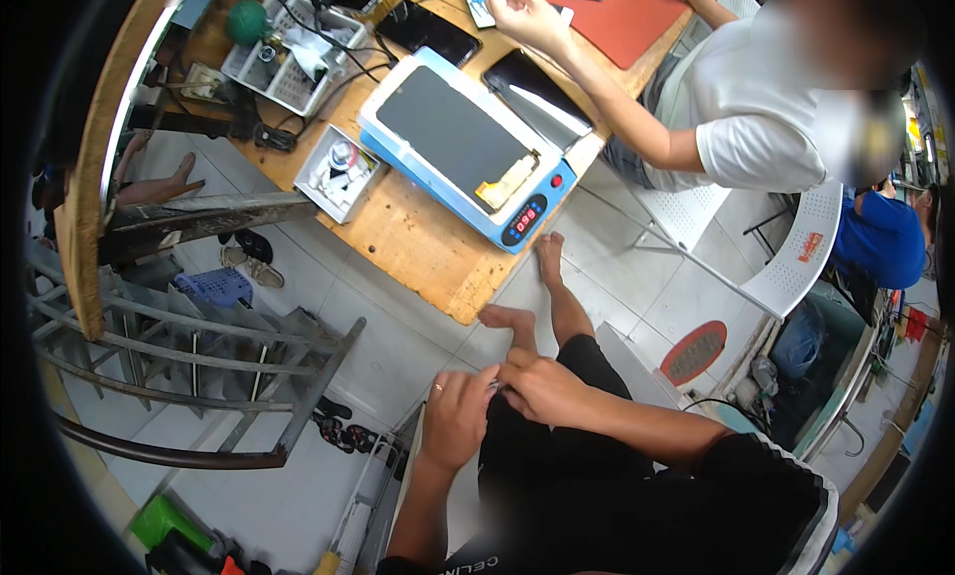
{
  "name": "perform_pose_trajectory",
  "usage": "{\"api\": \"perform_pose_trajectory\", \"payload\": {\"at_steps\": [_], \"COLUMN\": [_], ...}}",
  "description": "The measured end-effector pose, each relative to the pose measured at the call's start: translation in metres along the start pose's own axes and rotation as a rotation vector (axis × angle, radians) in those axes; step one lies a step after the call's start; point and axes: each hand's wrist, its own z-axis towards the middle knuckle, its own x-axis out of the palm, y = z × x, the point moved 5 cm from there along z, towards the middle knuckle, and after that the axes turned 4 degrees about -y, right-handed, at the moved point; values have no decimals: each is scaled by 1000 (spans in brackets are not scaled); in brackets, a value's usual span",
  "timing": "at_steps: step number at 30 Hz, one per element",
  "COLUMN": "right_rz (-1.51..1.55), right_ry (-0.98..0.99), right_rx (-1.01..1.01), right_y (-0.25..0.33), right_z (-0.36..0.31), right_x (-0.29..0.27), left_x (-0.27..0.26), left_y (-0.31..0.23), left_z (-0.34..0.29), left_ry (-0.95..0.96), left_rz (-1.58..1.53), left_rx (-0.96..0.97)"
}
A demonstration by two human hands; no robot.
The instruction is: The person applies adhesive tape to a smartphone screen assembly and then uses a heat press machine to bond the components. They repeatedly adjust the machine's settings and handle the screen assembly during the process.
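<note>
Above my lap, my left hand and my right hand meet with fingertips pinched together. Something small and dark may be between them, but the fingers hide it and I cannot make out what it is. A ring sits on a finger of my left hand. Beyond my hands, on the wooden table, stands a blue and white heating-plate machine with a red digital display. On its top lies a dark phone screen panel with a yellow and cream flex cable at its near end. Neither hand touches the machine.
A small white box of bottles and a white basket with cables stand at the table's left. Dark phones lie behind the machine. A person in a white shirt sits at right. Metal stair rails rise at left.
</note>
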Motion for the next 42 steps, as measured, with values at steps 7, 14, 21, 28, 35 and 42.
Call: {"api": "perform_pose_trajectory", "payload": {"at_steps": [7, 14, 21, 28, 35, 42], "right_rz": [1317, 1164, 1212, 1120, 1054, 341], "right_ry": [426, 380, 201, -62, 27, -287], "right_rx": [186, 81, -93, 202, 129, 143], "right_y": [7, 19, 57, 33, 10, 8], "right_z": [4, -1, 5, 3, -2, 11], "right_x": [-28, -31, -52, -94, -83, -67], "left_x": [16, 4, 87, 77, 16, 16], "left_y": [18, 10, 8, 37, 23, 19], "left_z": [3, 17, -17, -48, -21, -20], "left_ry": [-130, -310, -485, -626, -545, -534], "left_rz": [-1714, -1311, -1558, -1265, -924, -1082], "left_rx": [-540, -352, -754, -710, -221, -238]}}
